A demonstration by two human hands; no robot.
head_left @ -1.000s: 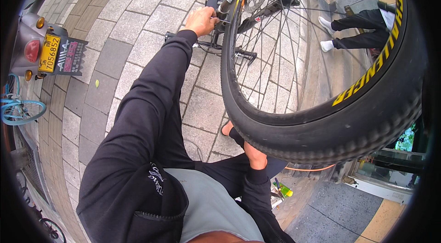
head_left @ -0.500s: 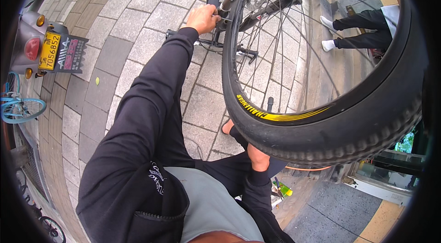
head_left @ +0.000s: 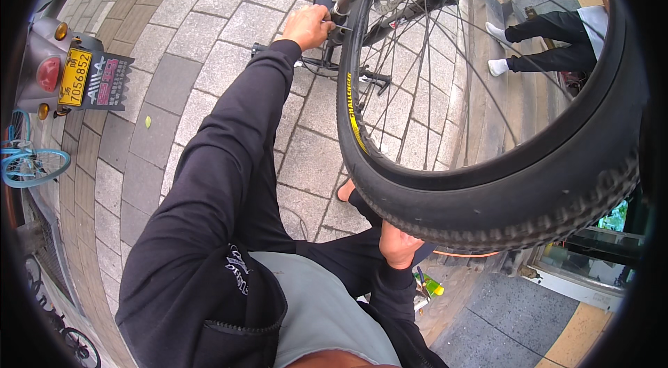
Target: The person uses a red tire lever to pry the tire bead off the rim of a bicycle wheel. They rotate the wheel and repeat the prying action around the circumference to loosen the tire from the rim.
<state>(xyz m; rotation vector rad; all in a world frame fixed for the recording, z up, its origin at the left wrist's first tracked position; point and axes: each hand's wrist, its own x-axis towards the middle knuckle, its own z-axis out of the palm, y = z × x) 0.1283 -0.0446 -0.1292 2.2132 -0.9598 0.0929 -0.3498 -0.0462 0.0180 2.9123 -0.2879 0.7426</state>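
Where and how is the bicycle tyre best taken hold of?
The tyre, probably: cup the palm against its near outer curve, coming from your own side. That broad, knobbly curve bulges toward you, and your right hand is at that edge.

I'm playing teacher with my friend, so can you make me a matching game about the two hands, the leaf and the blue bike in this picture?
Things:
1. left hand
2. right hand
3. leaf
4. blue bike

Places:
A. at the lower edge of the big tyre
B. at the picture's left edge
C. by the fork, near the top
D. lying on the paving

Right pairs: 1-C, 2-A, 3-D, 4-B
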